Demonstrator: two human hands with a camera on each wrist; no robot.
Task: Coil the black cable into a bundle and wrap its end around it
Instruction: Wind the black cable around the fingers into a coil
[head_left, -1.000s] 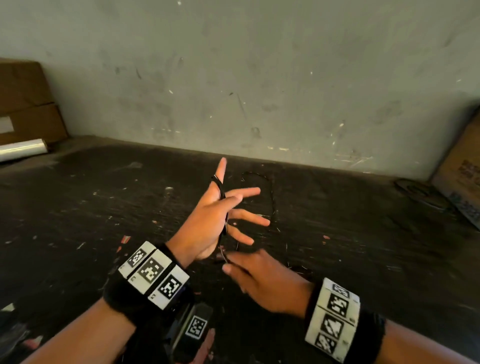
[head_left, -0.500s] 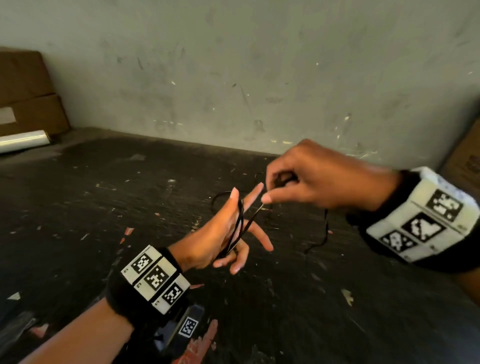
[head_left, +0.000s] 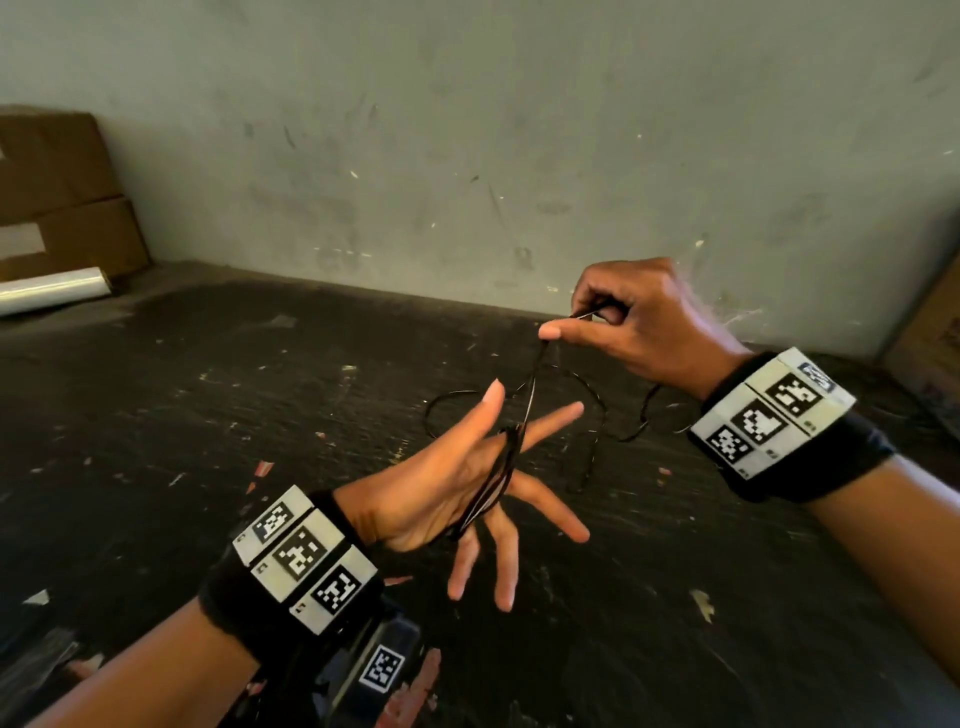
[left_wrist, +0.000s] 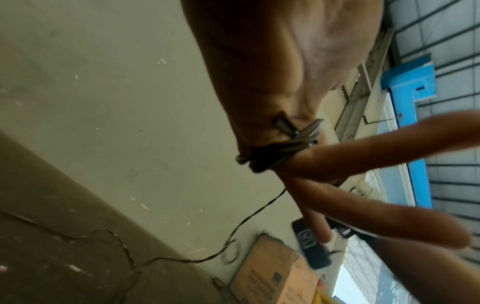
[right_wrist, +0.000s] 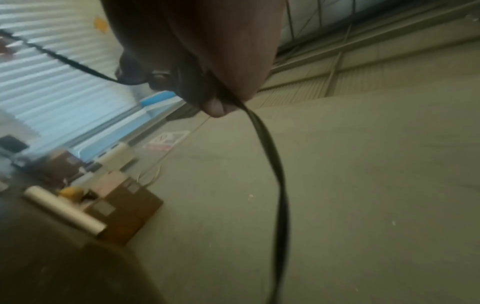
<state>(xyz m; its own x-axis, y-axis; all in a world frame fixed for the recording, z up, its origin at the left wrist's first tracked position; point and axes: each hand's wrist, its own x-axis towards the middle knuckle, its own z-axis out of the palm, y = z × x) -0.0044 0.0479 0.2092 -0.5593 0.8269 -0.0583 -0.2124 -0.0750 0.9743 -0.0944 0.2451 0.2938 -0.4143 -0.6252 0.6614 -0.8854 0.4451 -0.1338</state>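
Note:
A thin black cable (head_left: 529, 402) is looped a few times around my left hand (head_left: 470, 483), running between thumb and forefinger and down across the palm. That hand is spread with straight fingers, palm turned right. The left wrist view shows the turns of cable (left_wrist: 275, 149) bunched at the thumb's base. My right hand (head_left: 613, 322) is raised to the upper right and pinches the cable between thumb and forefinger, holding a taut strand up from the left hand. In the right wrist view the cable (right_wrist: 270, 148) hangs from the pinch. The slack cable tail (head_left: 597, 415) lies looped on the dark floor.
The dark, scuffed floor (head_left: 208, 415) meets a grey wall (head_left: 467, 156) just behind the hands. Cardboard boxes (head_left: 57, 192) and a white roll (head_left: 52, 291) sit at the far left. Another box (head_left: 935, 332) stands at the right edge.
My right hand went from low beside the left wrist up and over to the upper right, pulling the cable across the left palm. It has since lifted a little higher.

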